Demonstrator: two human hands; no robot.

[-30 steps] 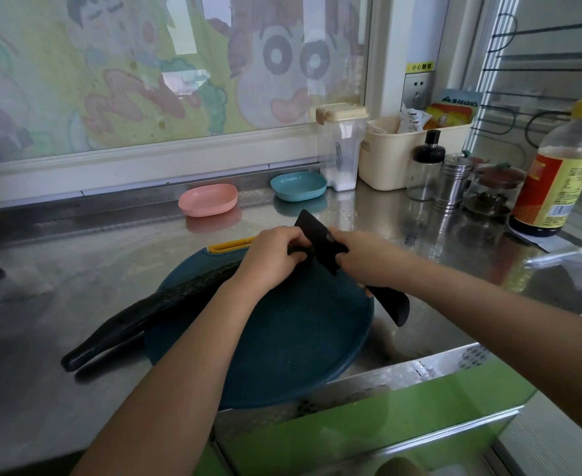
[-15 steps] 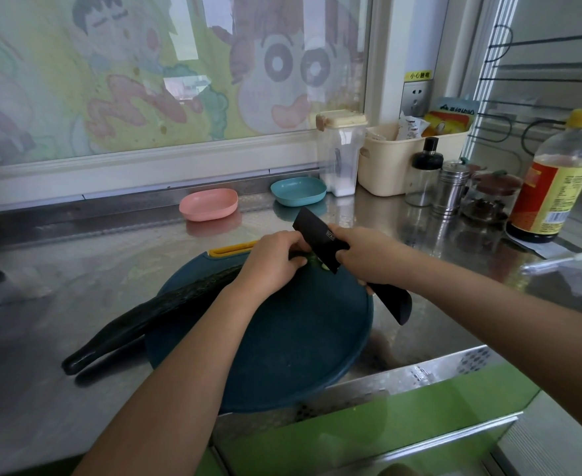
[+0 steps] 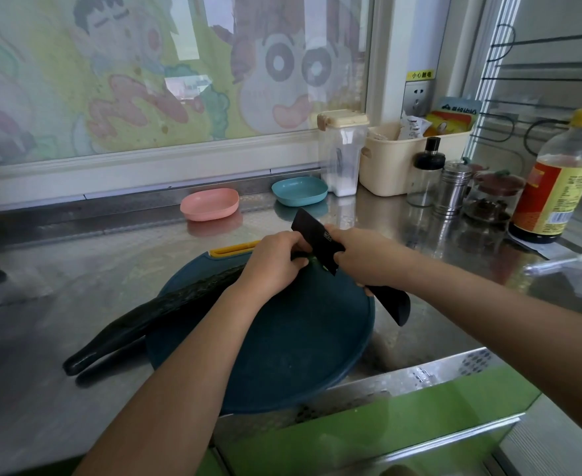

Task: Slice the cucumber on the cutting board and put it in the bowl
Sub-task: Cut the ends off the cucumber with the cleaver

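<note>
**As the blade meets the cucumber's end, slicing is only getting started**

While the long dark cucumber (image 3: 166,310) lies slantwise, its far end rests on the round blue cutting board (image 3: 282,355) and its near, tapered end overhangs the board's left edge onto the steel table (image 3: 59,269). The left hand (image 3: 272,262) has its fingers curled down over the end on the board, pinning it. A sliver of bright green flesh shows just beside those fingers, right against the black knife (image 3: 317,240). The right hand (image 3: 361,255) is wrapped tightly round the knife where blade meets handle, and the handle's butt sticks out below the wrist. The blade stands tilted, with its edge down at the cucumber's tip.

Judging from this, the step in hand is the first cuts: almost the whole length is uncut, and no loose slices are visible on the board. The next move calls for keeping the left fingers tucked back from the edge and feeding the cucumber along the board as it shortens.

Two shallow bowls wait well behind, near the window: a pink bowl (image 3: 210,203) and a teal bowl (image 3: 300,190). Which is meant for the slices I cannot tell.
</note>
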